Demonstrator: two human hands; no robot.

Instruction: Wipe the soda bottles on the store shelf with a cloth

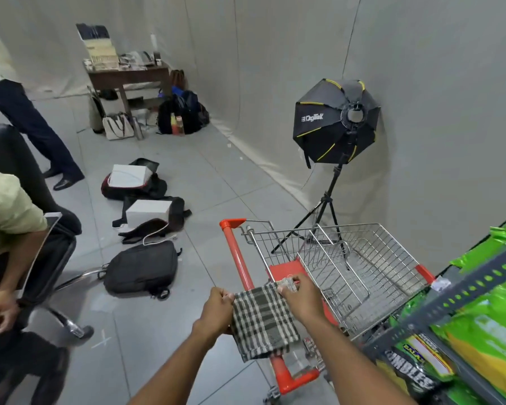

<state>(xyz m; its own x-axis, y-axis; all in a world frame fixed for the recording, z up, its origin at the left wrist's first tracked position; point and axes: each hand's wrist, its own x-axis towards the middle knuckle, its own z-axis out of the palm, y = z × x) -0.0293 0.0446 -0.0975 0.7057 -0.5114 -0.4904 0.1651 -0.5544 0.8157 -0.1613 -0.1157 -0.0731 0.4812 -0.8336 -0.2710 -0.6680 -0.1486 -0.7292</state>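
Note:
A black-and-white checked cloth (262, 321) hangs spread between both my hands, over the orange handle of a shopping cart (360, 258). My left hand (216, 312) pinches the cloth's upper left corner. My right hand (300, 295) grips its upper right corner, close to the cart's red child seat. A grey metal store shelf (462, 293) with green snack packets (485, 325) juts in at the lower right. No soda bottles show in this view.
A black softbox light on a tripod (335, 121) stands behind the cart by the grey backdrop. Bags and white boxes (146, 206) lie on the tiled floor to the left. A seated person (9, 229) and a standing person (27, 118) are at the left edge. A cluttered table (126, 74) stands far back.

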